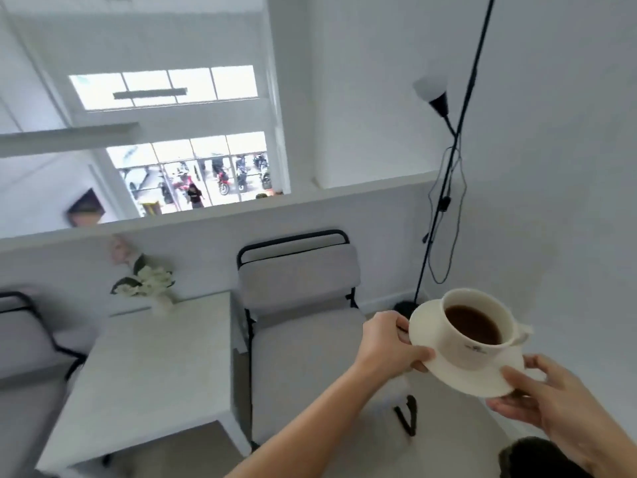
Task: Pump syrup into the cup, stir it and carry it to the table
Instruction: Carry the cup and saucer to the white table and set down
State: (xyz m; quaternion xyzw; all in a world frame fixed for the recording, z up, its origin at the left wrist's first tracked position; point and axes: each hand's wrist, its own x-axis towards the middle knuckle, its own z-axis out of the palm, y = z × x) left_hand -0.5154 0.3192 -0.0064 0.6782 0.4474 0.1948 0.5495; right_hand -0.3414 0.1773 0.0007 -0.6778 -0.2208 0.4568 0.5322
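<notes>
A cream cup (482,350) with dark liquid in it stands on a cream saucer (424,326), both held in the air at the right. My left hand (389,343) pinches the saucer's left rim. The saucer's near right rim is gripped by my right hand (548,398), fingers under it. The white table (151,374) lies lower left, well apart from the cup. No syrup pump or stirrer is in view.
A grey chair (303,305) with a black frame stands between the table and the cup. A vase of white flowers (148,284) sits at the table's far edge. A black floor lamp (444,188) rises at right. Another chair (20,326) is at left.
</notes>
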